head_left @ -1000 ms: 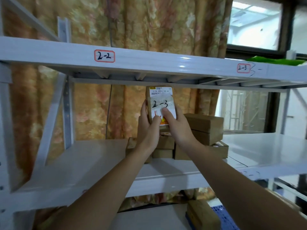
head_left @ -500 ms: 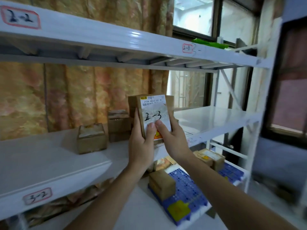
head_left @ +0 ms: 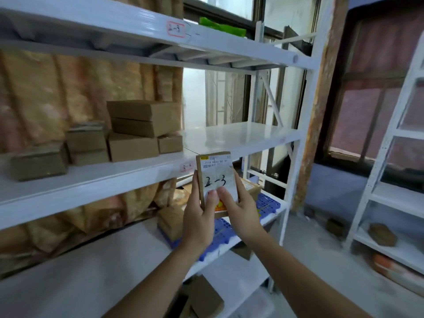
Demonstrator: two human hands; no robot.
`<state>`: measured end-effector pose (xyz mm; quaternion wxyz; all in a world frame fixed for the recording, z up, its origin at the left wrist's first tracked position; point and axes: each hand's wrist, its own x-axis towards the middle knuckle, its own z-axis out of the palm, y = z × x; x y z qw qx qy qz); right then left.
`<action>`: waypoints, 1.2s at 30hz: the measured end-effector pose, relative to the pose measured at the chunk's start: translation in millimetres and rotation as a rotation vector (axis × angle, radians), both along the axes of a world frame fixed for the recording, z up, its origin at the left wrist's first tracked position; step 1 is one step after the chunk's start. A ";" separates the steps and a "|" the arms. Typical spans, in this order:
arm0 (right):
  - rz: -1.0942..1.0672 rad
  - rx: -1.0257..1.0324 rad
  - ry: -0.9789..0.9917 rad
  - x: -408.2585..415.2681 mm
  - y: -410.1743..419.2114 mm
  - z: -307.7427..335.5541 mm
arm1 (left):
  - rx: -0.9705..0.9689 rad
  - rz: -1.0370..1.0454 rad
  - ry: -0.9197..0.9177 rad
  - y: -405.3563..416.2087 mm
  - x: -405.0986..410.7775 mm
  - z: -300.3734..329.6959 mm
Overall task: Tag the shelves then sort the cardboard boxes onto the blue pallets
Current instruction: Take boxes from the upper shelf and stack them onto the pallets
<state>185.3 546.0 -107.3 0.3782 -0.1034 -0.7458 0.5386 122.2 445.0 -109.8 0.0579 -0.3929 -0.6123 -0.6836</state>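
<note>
1. Person is holding a small flat brown cardboard box w/ white shipping label [head_left: 215, 180] upright in front of the middle white metal shelf [head_left: 91, 180], label facing the camera, prob. so the handwritten "2-3" on it can be read and matched to a shelf tag.
2. Left hand [head_left: 198, 216] is gripping the box's left edge, fingers curled behind it, thumb pressing on the label; right hand [head_left: 241, 214] is gripping the right edge the same way, thumb on the label's lower part.
3. Red-bordered white tag marked "2-3" [head_left: 176, 29] is sitting on the top shelf beam, up and left of the box; judging by that, the box belongs there.
4. Middle shelf is carrying a cluster of plain brown cardboard boxes [head_left: 137, 129], some stacked.
5. Blue perforated plastic pallet [head_left: 268, 203] on the lower shelf is holding a few more boxes, partly hidden by the hands.
</note>
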 end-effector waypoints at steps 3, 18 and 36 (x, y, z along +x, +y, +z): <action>-0.019 -0.029 -0.051 31.9 24.8 -30.5 | -0.052 -0.072 -0.104 24.6 25.9 -34.3; -0.007 -0.191 -0.276 41.3 92.4 -130.4 | -0.245 -0.073 -0.329 91.9 33.2 -136.1; 0.049 -0.205 -0.362 -74.5 180.8 -169.0 | -0.424 0.057 -0.372 178.7 -83.6 -195.0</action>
